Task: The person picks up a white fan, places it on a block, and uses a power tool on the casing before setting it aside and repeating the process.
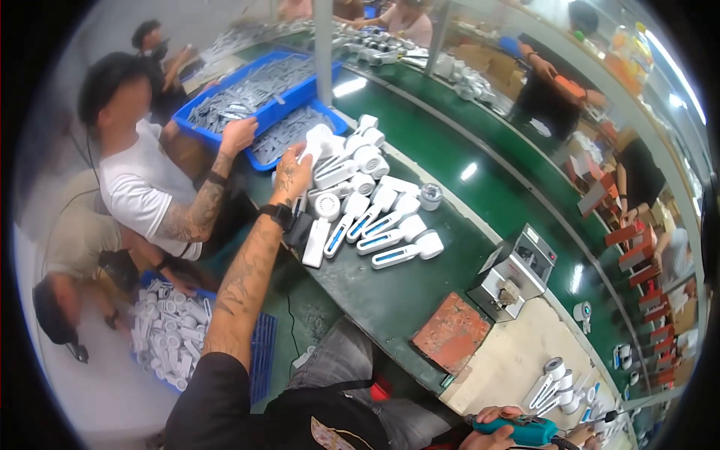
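My left hand (293,177), with a black watch on its wrist, reaches to the far end of a pile. Its fingers close around a white handheld device (319,140), partly hidden by the hand. Beside it lie several similar white devices (372,160) with round vented heads, some with blue strips in their handles (381,240). Low at the right edge of my lap, my right hand (491,433) wraps around a teal power screwdriver (529,430); the picture's lower edge cuts off part of it.
A metal box-shaped machine (514,271) and a worn red slab (451,332) sit on the green bench. Blue trays (262,154) of grey parts stand beyond; a co-worker's hand (240,135) is at one. More devices (553,391) lie near another hand (581,436). A crate of white parts (261,352) is left.
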### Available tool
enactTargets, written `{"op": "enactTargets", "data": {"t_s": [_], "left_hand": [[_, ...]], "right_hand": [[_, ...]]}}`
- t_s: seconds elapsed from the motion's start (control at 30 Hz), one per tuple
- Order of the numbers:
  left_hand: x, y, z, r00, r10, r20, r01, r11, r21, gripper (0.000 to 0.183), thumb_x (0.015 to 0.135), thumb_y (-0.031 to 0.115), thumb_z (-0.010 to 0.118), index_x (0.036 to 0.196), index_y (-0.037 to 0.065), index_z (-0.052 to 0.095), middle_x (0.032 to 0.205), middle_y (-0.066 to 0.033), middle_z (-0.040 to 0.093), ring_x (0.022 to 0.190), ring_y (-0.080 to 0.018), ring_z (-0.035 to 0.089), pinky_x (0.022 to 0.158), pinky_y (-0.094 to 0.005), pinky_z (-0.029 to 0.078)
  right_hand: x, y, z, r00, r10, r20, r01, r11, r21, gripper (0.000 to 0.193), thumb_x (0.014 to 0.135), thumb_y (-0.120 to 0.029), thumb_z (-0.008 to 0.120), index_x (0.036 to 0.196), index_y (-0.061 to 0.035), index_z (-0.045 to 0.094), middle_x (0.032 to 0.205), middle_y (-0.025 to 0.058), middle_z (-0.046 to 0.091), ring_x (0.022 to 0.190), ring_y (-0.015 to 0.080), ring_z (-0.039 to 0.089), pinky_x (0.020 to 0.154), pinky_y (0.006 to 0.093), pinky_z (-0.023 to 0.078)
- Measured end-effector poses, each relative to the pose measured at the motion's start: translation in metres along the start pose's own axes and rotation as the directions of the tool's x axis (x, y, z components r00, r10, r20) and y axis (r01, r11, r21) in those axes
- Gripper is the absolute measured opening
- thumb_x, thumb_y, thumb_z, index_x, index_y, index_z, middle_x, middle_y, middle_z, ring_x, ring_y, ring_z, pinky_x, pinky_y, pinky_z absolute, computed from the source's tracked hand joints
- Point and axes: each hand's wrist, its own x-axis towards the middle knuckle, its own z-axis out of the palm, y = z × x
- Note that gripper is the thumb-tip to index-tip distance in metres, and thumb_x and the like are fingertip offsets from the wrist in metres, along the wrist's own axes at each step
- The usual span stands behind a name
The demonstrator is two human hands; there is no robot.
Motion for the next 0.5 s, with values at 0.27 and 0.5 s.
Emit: {"op": "enactTargets", "data": {"t_s": [0.27, 0.5], "left_hand": [[-0.008, 0.042, 0.031, 0.935, 0.354, -0.017, -0.329, 0.884, 0.333, 0.045, 0.089, 0.023, 0.069, 0.128, 0.004, 0.058, 0.128, -0.0191, 0.06, 0.122, -0.0378, 0.053, 0.106, -0.0459, 0.039], [-0.199, 0.271, 0.049, 0.804, 0.405, 0.436, -0.157, 0.852, -0.5, 0.024, 0.093, 0.006, 0.064, 0.116, -0.001, 0.065, 0.108, -0.0098, 0.07, 0.098, -0.0203, 0.065, 0.088, -0.0319, 0.05]], "right_hand": [[-0.007, 0.023, -0.089, 0.992, -0.011, 0.126, 0.003, 0.998, 0.063, 0.042, 0.1, -0.041, 0.059, 0.113, -0.0007, 0.054, 0.085, 0.0121, 0.058, 0.074, 0.0207, 0.057, 0.068, 0.0311, 0.048], [0.006, -0.001, -0.047, 0.977, 0.194, -0.084, -0.196, 0.98, -0.018, 0.069, 0.086, -0.044, 0.079, 0.123, 0.0074, 0.054, 0.085, 0.0089, 0.064, 0.074, 0.0178, 0.062, 0.066, 0.0297, 0.049]]}}
